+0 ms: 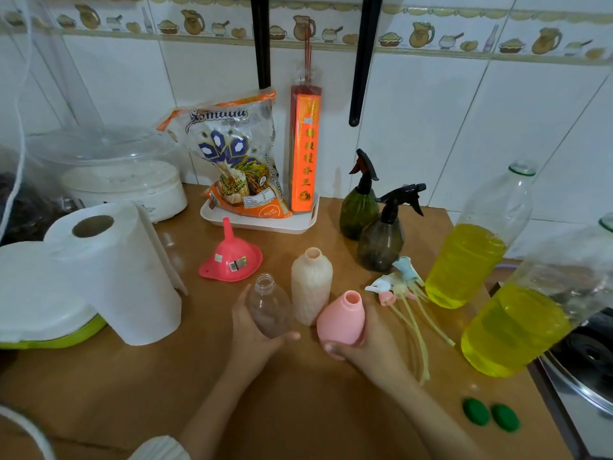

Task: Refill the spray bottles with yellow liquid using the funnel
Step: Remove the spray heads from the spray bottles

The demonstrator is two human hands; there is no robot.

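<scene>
- Pink funnel (231, 259) upside down on table (99, 386), 11 o'clock of left hand.
- Left hand (252, 330) grasps clear bottle (269, 307), uncapped.
- Right hand (360, 348) grasps pink bottle (341, 318), uncapped.
- Two yellow-liquid bottles (464, 265) at 3 o'clock, open.

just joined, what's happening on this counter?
A person is setting up a refill. The left hand holds a clear bottle and the right hand a pink bottle, both uncapped, beside a cream bottle. The pink funnel lies mouth down, unused. Two big bottles of yellow liquid stand open on the right; nothing is poured yet.
</scene>
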